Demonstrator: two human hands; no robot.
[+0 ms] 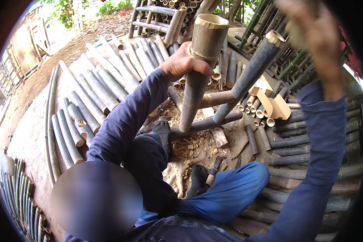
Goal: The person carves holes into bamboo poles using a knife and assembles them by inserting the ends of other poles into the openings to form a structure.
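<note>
My left hand [185,63] is wrapped round a thick upright bamboo post [193,92], just below its wide open top. A shorter bamboo crosspiece [217,98] joins this post to a second, tilted bamboo post [250,72] on the right. The lower ends of both posts meet a bamboo pole [207,124] lying across the ground between my feet. High at the upper right my right hand [310,32] is raised above the second post, apart from it. Motion smears its fingers, and whether it holds a brownish thing there I cannot make out.
Cut bamboo lengths [105,86] lie in rows at the left, and stacked poles [294,161] at the right. A handled tool [215,169] lies by my foot among wood shavings [189,150]. A cardboard piece [275,105] rests on short bamboo pieces. A bamboo rack [157,20] stands behind.
</note>
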